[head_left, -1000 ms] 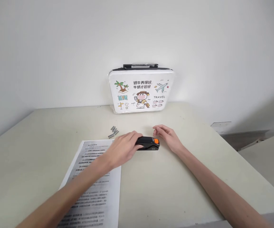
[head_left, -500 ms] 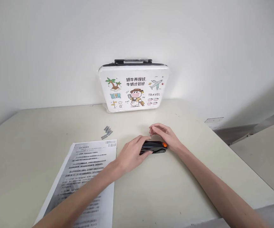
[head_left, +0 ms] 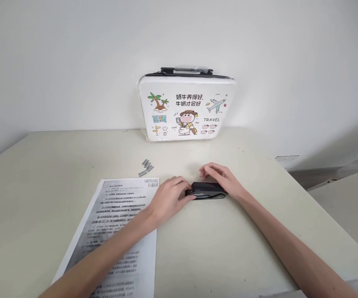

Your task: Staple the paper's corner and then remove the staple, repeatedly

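A black stapler (head_left: 208, 191) lies lengthwise on the table between my two hands, its top part set back to the right of the front end of its base. My left hand (head_left: 170, 195) grips that front end, thumb on the near side and fingers on the far side. At the stapler's rear end is my right hand (head_left: 224, 179), its palm against it and its fingers curled loosely on the far side. The orange rear piece is hidden behind this hand. Several grey strips of staples (head_left: 146, 167) lie on the table beyond my left hand.
A printed sheet of paper (head_left: 126, 248) lies at the left, partly under my left forearm. Against the wall stands a white carrying case (head_left: 188, 109) with cartoon prints and a black handle. The pale table (head_left: 216, 248) has its edge at the right.
The stapler's top part has slid right, baring the front of the base. My left hand has drawn back to that front end. The orange piece has gone out of sight; the view has shifted slightly.
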The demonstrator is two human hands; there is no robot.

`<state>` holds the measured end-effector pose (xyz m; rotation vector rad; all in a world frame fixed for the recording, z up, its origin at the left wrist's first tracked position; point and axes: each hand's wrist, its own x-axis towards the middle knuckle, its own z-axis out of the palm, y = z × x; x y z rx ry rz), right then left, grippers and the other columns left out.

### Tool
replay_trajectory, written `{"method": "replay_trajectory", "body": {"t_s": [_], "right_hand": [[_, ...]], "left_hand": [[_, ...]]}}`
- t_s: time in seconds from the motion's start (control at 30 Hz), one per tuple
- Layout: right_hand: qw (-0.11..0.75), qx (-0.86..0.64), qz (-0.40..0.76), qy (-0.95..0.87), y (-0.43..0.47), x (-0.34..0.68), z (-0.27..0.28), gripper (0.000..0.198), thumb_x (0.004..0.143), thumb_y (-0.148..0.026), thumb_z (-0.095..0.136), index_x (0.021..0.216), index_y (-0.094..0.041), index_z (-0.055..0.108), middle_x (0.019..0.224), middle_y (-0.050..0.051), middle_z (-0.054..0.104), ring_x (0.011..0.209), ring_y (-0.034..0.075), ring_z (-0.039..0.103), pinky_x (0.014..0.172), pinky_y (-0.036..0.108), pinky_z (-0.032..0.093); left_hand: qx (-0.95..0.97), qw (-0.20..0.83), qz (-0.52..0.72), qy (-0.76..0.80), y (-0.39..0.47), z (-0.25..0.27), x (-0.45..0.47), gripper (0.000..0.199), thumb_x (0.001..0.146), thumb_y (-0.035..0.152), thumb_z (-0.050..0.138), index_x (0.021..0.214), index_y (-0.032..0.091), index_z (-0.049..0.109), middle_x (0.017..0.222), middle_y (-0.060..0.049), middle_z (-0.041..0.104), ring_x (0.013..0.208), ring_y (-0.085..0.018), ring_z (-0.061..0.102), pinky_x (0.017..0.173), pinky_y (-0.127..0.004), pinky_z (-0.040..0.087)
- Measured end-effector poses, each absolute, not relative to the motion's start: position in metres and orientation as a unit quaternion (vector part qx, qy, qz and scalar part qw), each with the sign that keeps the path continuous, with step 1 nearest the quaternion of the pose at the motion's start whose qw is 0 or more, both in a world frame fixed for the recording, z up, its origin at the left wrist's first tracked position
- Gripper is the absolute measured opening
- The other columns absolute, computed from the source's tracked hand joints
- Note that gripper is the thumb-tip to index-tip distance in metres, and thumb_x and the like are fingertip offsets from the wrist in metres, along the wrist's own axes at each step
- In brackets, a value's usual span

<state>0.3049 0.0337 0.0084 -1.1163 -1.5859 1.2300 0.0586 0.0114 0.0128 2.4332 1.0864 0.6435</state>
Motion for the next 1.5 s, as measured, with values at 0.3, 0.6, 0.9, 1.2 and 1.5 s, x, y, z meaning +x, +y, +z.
{"method": "replay_trajectory", "body": {"t_s": [0.3,0.6,0.9,1.2,1.5], "right_hand": [[0.399,-0.440,0.495,-0.634,0.035,0.307,-0.002,0.056,0.099,-0.070,0.045,0.099,-0.023,0.075,0.091,0.006,0.072,0.089,0.022,0.066,0.090,0.037,0.053],[0.435,-0.422,0.532,-0.592,0.035,0.310,-0.005,0.061,0.095,-0.076,0.048,0.098,-0.023,0.077,0.096,0.008,0.073,0.088,0.022,0.066,0.088,0.037,0.052],[0.463,-0.415,0.556,-0.551,0.036,0.311,-0.004,0.056,0.095,-0.073,0.053,0.095,-0.023,0.078,0.094,0.007,0.072,0.085,0.020,0.065,0.086,0.034,0.052],[0.531,-0.404,0.602,-0.438,0.047,0.318,-0.011,0.049,0.088,-0.070,0.066,0.091,-0.023,0.078,0.089,0.005,0.070,0.074,0.017,0.061,0.081,0.033,0.052],[0.524,-0.417,0.597,-0.442,0.046,0.317,-0.007,0.053,0.084,-0.075,0.068,0.089,-0.023,0.077,0.088,0.005,0.070,0.074,0.018,0.061,0.082,0.034,0.052]], "left_hand": [[0.866,0.189,0.251,0.389,0.011,0.011,0.055,0.015,0.097,0.038,0.068,0.100,0.023,0.070,0.107,-0.002,0.071,0.094,-0.021,0.068,0.081,-0.032,0.053],[0.870,0.173,0.229,0.401,0.010,0.019,0.037,0.014,0.096,0.038,0.069,0.101,0.025,0.072,0.107,-0.003,0.072,0.097,-0.022,0.069,0.080,-0.032,0.053],[0.872,0.117,0.227,0.417,0.010,0.031,-0.018,0.028,0.098,0.050,0.062,0.109,0.026,0.071,0.114,-0.005,0.072,0.106,-0.024,0.068,0.091,-0.037,0.054],[0.770,0.053,0.212,0.599,0.047,0.022,-0.062,0.029,0.093,0.050,0.060,0.098,0.024,0.070,0.112,-0.009,0.072,0.113,-0.031,0.063,0.097,-0.046,0.053],[0.787,0.176,0.257,0.533,0.016,0.048,-0.035,0.033,0.101,0.054,0.052,0.108,0.025,0.066,0.098,-0.003,0.075,0.086,-0.021,0.070,0.078,-0.033,0.056]]}}
